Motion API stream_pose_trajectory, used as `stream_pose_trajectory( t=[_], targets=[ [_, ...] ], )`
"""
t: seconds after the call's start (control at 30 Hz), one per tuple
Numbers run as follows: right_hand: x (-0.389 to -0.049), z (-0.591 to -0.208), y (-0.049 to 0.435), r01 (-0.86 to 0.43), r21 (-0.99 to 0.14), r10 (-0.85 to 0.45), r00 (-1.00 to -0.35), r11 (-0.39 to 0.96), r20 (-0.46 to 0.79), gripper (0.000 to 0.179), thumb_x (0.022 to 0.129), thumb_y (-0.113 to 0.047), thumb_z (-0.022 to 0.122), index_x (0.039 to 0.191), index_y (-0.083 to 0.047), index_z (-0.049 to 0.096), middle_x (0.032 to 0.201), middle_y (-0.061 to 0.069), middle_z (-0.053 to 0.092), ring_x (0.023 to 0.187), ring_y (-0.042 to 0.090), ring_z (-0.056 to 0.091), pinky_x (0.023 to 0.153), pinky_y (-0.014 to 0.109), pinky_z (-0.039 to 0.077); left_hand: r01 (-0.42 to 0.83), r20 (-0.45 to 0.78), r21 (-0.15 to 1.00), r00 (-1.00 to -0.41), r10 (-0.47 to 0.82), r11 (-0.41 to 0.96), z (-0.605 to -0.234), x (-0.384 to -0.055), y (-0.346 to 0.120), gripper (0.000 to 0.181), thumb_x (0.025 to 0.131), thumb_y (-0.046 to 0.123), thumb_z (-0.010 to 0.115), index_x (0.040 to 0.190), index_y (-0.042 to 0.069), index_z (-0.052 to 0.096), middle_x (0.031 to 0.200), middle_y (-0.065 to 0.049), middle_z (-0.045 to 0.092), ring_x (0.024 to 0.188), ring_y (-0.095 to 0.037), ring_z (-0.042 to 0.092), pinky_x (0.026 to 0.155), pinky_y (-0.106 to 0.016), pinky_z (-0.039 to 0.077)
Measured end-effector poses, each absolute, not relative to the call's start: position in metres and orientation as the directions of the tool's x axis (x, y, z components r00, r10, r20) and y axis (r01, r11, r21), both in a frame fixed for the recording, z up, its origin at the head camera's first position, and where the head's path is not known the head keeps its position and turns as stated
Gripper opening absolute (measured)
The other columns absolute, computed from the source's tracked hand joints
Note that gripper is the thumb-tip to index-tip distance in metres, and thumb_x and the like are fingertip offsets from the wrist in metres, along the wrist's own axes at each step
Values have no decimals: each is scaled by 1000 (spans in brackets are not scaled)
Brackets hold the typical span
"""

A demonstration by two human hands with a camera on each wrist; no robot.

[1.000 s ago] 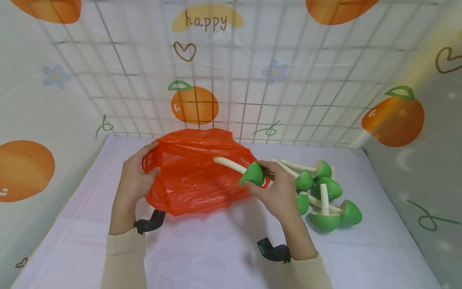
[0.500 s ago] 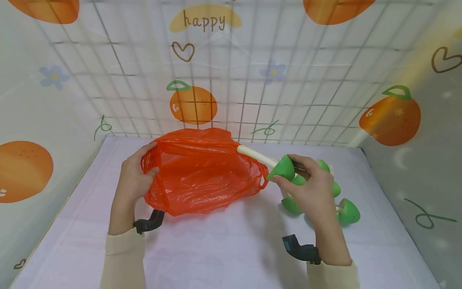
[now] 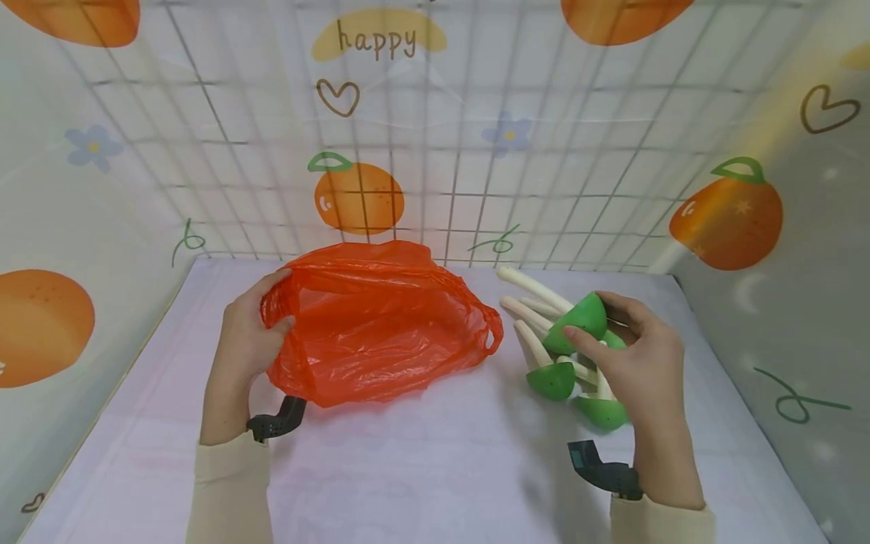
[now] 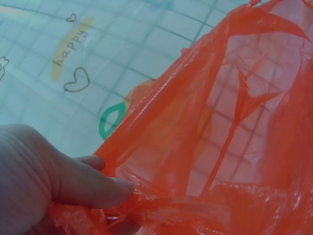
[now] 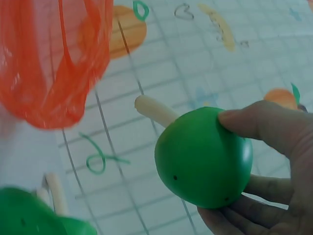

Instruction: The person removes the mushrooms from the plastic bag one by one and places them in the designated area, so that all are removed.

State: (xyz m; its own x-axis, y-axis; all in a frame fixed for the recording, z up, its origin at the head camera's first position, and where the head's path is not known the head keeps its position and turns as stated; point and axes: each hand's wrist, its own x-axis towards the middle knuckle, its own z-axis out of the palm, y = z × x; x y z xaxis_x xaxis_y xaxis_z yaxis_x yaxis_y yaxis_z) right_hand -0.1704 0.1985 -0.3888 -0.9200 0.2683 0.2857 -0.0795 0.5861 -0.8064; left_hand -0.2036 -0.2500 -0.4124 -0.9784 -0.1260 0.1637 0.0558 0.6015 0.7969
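Observation:
My left hand grips the left rim of a red plastic bag, thumb inside its mouth; the left wrist view shows the thumb pinching the film. The bag lies on its side, mouth toward the left. On the right, my right hand holds a toy mushroom by its green cap, white stem pointing up and left, above a pile. In the right wrist view, thumb and fingers span the green cap, and the stem sticks out behind. Several similar mushrooms lie below, partly hidden by the hand.
A white tabletop carries everything. Behind it stands a wire grid covered by a printed cloth with oranges and hearts. Cloth walls also bound the left and right sides. The bag's handle loop reaches toward the mushrooms.
My right hand has carried the mushroom rightward, from in front of the bag to above the pile. My left hand keeps its grip on the bag, which has hardly moved.

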Motion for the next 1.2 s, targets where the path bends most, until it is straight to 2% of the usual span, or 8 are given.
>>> stream_pose_trajectory(
  t=[0.17,0.3,0.47,0.63,0.97,1.2],
  targets=[
    [-172,-396,223,0,-807,332,-911,591,244,66,88,-25,88,147,-11,61,139,8,65,128,27,63,90,7,49,53,161,797,-979,-127,602,-413,-203,-251,71,97,-6,65,161,16,44,158,-20,47,137,-45,48,102,-64,51],
    [-175,-401,239,78,-829,405,-895,554,187,69,88,-28,87,150,-14,60,140,6,65,130,25,61,92,11,50,62,169,795,-978,-121,604,-413,-204,-251,71,97,-7,65,161,16,44,157,-20,47,136,-46,48,101,-64,52],
    [-183,-410,250,111,-813,436,-881,572,186,68,88,-28,86,150,-13,60,142,10,64,129,30,61,95,16,50,76,183,788,-976,-115,611,-415,-205,-251,71,97,-7,65,161,15,44,156,-21,48,136,-46,49,100,-64,52],
    [-203,-418,255,68,-766,361,-906,639,220,68,91,-30,84,150,-7,58,142,16,64,129,35,60,95,23,52,83,190,787,-975,-113,611,-415,-205,-251,71,97,-7,65,161,15,45,156,-20,49,135,-45,49,101,-64,52],
    [-245,-427,252,-21,-727,225,-944,686,240,66,92,-28,82,146,3,58,138,26,64,126,42,60,102,53,52,78,184,793,-976,-116,604,-412,-206,-249,70,97,-8,65,160,15,46,156,-20,49,135,-45,50,101,-63,52],
    [-274,-434,241,-52,-679,129,-969,732,213,69,93,-25,81,146,8,54,138,31,62,125,48,59,100,58,52,64,169,790,-978,-118,609,-413,-206,-249,70,97,-7,65,160,16,45,157,-19,48,136,-45,49,102,-63,51]
  ],
)
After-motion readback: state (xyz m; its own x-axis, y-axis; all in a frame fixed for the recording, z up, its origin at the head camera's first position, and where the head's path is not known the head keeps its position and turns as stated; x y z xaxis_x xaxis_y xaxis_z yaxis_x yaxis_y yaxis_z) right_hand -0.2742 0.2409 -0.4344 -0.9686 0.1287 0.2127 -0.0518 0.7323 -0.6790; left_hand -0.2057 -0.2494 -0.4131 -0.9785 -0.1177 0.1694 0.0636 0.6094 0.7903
